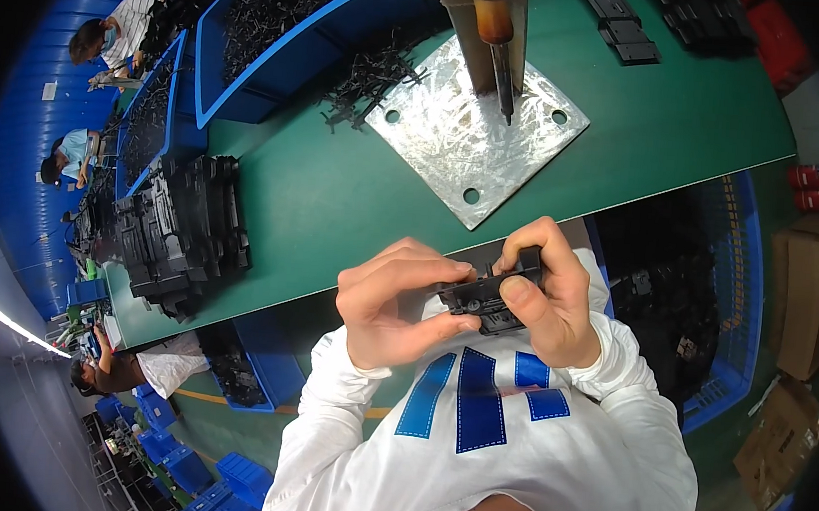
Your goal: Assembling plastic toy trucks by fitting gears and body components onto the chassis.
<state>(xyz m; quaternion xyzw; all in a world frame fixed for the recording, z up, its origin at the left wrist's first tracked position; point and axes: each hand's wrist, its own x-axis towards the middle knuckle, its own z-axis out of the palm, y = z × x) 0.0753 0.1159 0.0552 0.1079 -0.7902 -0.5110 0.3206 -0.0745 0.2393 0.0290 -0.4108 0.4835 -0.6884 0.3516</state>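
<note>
Close to my chest, just off the table's near edge, I hold a black plastic part [488,302] between both hands. My left hand [389,302] pinches its left end with thumb and fingertips. At the other end, my right hand [558,299] grips the part, thumb pressed on its face and index finger curled over the top. The part has a ribbed, boxy shape with a raised piece at the right. Beyond my hands, a square metal plate [464,160] with corner holes lies on the green table, and a pointed tool [501,67] with an orange-brown section stands over it.
Stacked black parts [183,235] occupy the table's left. A blue bin [281,61] of small black pieces stands behind, with loose pieces [369,82] beside it. Blue crates [734,307] sit below the right edge. Several people work at the far left; cardboard boxes [806,293] stand right.
</note>
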